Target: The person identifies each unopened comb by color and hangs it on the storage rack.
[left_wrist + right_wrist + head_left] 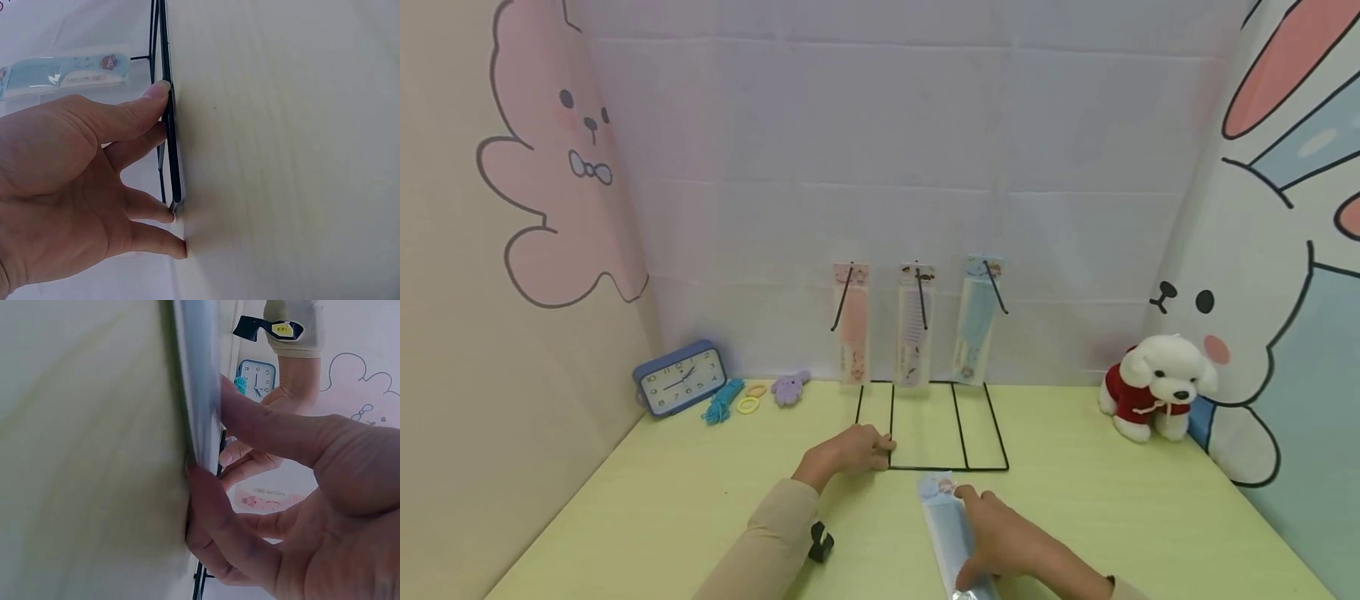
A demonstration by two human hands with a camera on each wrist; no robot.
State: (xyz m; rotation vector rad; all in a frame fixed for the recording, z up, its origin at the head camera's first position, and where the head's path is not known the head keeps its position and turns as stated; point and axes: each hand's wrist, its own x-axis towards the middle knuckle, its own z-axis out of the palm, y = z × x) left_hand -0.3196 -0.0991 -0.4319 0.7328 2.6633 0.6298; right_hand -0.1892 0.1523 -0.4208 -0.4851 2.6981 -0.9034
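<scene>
A black wire rack (947, 469) stands at the back middle of the table. My left hand (857, 450) holds its front left corner; in the left wrist view the thumb and index finger lie on either side of the base wire (173, 150). My right hand (1011, 537) grips a packaged blue comb (949, 529) by its edges, just in front of the rack, low over or on the table. Three packaged combs hang from the rack's hooks: pink (853, 321), purple (912, 329) and light blue (976, 321).
At the back left are a blue clock (685, 379), a blue cord bundle (724, 402), two rings (748, 406) and a purple plush toy (789, 388). A white toy dog in red (1157, 387) sits at the right. Cloth walls enclose the table (1112, 475).
</scene>
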